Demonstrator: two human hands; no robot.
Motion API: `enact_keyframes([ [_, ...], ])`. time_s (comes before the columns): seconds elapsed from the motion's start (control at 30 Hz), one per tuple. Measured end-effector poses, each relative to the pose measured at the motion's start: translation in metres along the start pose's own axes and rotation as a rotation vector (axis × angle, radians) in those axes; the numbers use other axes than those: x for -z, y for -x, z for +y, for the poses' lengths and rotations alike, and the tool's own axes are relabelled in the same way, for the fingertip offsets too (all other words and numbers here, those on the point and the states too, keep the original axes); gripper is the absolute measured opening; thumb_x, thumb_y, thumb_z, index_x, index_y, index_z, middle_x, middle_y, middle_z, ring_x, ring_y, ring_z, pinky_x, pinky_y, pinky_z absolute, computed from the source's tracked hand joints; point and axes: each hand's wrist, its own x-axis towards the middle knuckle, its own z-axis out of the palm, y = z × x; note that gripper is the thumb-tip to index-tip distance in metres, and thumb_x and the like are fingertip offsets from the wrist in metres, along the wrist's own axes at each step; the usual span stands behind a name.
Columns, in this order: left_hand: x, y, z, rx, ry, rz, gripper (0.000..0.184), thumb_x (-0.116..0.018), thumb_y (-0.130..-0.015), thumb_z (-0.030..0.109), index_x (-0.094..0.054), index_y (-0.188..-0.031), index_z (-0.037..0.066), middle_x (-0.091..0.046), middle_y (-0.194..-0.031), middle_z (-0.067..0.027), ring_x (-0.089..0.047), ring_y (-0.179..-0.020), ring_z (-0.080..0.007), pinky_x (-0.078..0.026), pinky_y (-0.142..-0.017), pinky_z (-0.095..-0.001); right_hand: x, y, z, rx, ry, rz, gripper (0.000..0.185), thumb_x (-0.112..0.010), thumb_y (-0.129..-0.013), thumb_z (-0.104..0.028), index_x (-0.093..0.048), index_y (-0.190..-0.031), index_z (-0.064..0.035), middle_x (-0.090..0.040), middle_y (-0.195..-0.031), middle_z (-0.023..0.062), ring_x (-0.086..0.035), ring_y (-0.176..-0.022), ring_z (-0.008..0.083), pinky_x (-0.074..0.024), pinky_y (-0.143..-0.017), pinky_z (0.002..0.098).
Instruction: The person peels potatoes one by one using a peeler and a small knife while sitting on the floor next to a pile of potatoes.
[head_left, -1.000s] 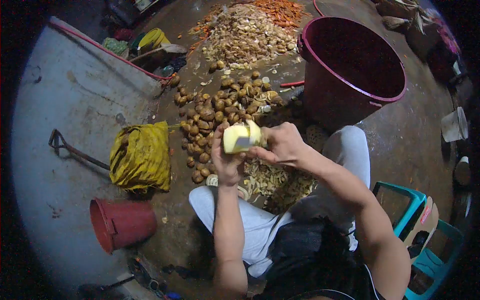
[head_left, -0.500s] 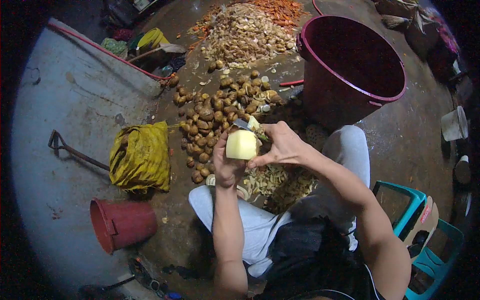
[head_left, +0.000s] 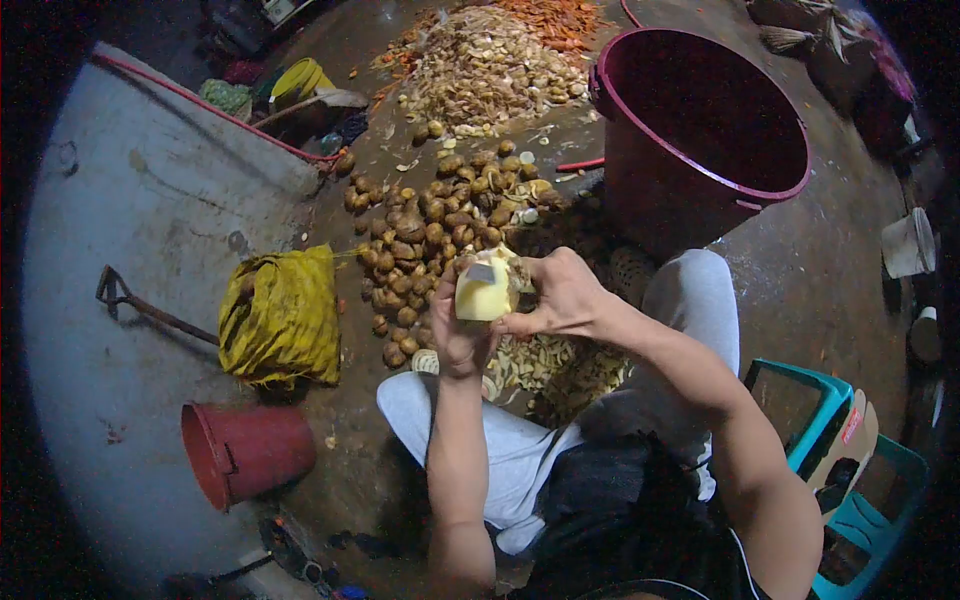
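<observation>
A dim brown floor point(head_left: 790, 310) lies between a grey wall point(head_left: 150, 220) and turquoise furniture point(head_left: 828, 400).

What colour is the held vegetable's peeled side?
The vegetable's peeled side is pale yellow; the head view shows it best.

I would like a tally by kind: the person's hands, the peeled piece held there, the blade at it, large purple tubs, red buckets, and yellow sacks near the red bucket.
Hands: 2 (left hand, right hand)
Peeled piece: 1
Blade: 1
Purple tub: 1
Red bucket: 1
Yellow sack: 1
Total: 7
</observation>
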Motion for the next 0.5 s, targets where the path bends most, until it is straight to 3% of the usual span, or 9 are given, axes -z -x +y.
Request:
enact_keyframes([
  [0.07,-0.003,0.0,-0.004,-0.014,0.02,0.071,0.068,-0.08,-0.066,0.011,-0.048,-0.126,0.002,-0.059,-0.116,-0.0103,-0.062,-0.101,-0.0194,-0.053,-0.086,-0.0322,-0.002,0.002,0.0,0.061,0.243,0.167,0.07,-0.063,-0.068,-0.073,-0.058,-0.068,-0.0022,-0.056,-0.053,0.0171,-0.06,-0.05,0.0355,-0.0476,-0.047,0.0438],
  [0.17,0.001,0.002,-0.006,-0.062,-0.03,0.105,0.068,-0.081,-0.068,0.012,-0.048,-0.126,0.003,-0.058,-0.118,-0.0102,-0.06,-0.104,-0.0209,-0.05,-0.091,-0.0332,-0.001,0.001,-0.006,0.078,0.321,0.224,0.065,-0.059,-0.076,-0.068,-0.053,-0.063,-0.0047,-0.054,-0.05,0.0153,-0.059,-0.049,0.0344,-0.0461,-0.044,0.044],
  [0.23,0.001,0.001,-0.007,-0.071,0.063,0.087,0.072,-0.081,-0.067,0.01,-0.045,-0.128,0.001,-0.057,-0.119,-0.0101,-0.058,-0.106,-0.0219,-0.047,-0.095,-0.034,0.007,-0.001,-0.004,0.108,0.278,0.167,0.062,-0.058,-0.079,-0.064,-0.058,-0.068,-0.0034,-0.056,-0.053,0.0157,-0.059,-0.05,0.0362,-0.0467,-0.046,0.0448],
  [0.3,0.001,-0.001,-0.005,-0.053,0.065,0.064,0.073,-0.081,-0.066,0.009,-0.044,-0.129,0.0,-0.057,-0.118,-0.0103,-0.058,-0.107,-0.0221,-0.047,-0.095,-0.0341,0.014,-0.005,-0.005,-0.064,-0.082,0.006,0.061,-0.06,-0.079,-0.062,-0.062,-0.074,-0.0014,-0.059,-0.057,0.0174,-0.06,-0.053,0.0383,-0.0485,-0.051,0.0447],
  [0.43,0.001,0.0,0.0,0.014,0.057,-0.018,0.076,-0.081,-0.064,0.007,-0.044,-0.129,-0.002,-0.057,-0.118,-0.0104,-0.057,-0.107,-0.0218,-0.046,-0.095,-0.0332,0.013,-0.007,0.002,-0.103,-0.013,-0.063,0.075,-0.072,-0.06,-0.069,-0.063,-0.077,0.0037,-0.059,-0.061,0.0236,-0.062,-0.057,0.0379,-0.049,-0.057,0.0437],
  [0.5,0.002,0.0,0.001,0.03,0.076,-0.062,0.076,-0.082,-0.063,0.006,-0.044,-0.129,-0.002,-0.057,-0.117,-0.0103,-0.058,-0.107,-0.021,-0.046,-0.094,-0.0327,0.007,-0.007,0.006,-0.065,-0.065,-0.032,0.078,-0.074,-0.057,-0.069,-0.062,-0.077,0.0046,-0.058,-0.061,0.024,-0.062,-0.057,0.0374,-0.0486,-0.056,0.0435],
])
